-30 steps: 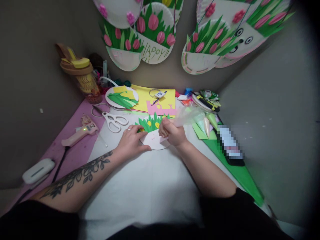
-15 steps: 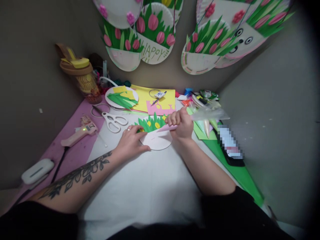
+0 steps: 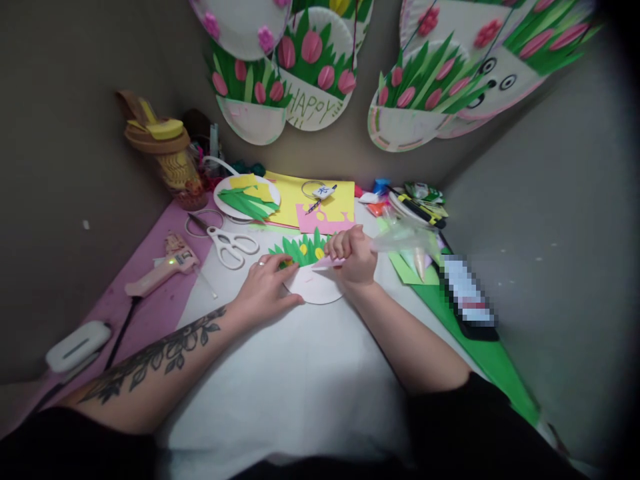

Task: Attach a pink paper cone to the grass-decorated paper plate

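Resting the left hand (image 3: 273,287) on the left rim of a round white paper plate (image 3: 315,288), thumb and fingers spread well apart and lying flat, with no grip around it. Clenching the right hand (image 3: 355,257) nearly into a fist around a cone-shaped clear plastic bag with pink filling (image 3: 327,264), narrow tip pointing left over the plate, loose clear end trailing to the right. Impossible to tell whether tip and plate touch. Placed around the middle of the white-covered surface (image 3: 290,373), with jagged green paper grass (image 3: 301,251) and yellow oval paper pieces (image 3: 320,253) along the plate's far side.

Set toward the left edge of the surface: white-handled scissors (image 3: 233,247), a pale pink glue gun (image 3: 163,272) with a green light, and a white rounded plastic case (image 3: 79,347) at the near left. Standing at the far left corner: a brown-and-yellow lidded tumbler (image 3: 173,163).

Laid along the far edge: a white plate with green paper strips (image 3: 247,202), beside yellow paper sheets (image 3: 285,193) and a cut pink paper piece (image 3: 309,221). Lying along the right edge: a black phone (image 3: 485,330) on a long green sheet (image 3: 505,373). Hung on the wall above: white paper plates with pink paper tulips (image 3: 255,127).
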Demonstrator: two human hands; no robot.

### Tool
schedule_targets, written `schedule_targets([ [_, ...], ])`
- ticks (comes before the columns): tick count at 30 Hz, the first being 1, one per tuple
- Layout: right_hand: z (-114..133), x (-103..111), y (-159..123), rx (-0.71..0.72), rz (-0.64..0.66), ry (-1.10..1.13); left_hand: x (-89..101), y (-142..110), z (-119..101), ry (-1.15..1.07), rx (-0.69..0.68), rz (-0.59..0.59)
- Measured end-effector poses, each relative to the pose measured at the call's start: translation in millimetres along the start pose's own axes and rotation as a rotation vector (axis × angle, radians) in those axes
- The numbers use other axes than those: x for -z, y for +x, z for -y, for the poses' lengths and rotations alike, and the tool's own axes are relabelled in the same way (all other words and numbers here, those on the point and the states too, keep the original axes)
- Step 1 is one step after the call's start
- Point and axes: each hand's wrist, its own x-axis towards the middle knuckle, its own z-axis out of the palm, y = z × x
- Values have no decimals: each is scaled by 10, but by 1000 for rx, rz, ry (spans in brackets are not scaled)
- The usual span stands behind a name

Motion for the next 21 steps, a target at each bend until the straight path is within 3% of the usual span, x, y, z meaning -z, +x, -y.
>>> schedule_targets([
  [21,-68,-3,-28,-69,-5,-93,33,-10,-26,-19,4,7],
])
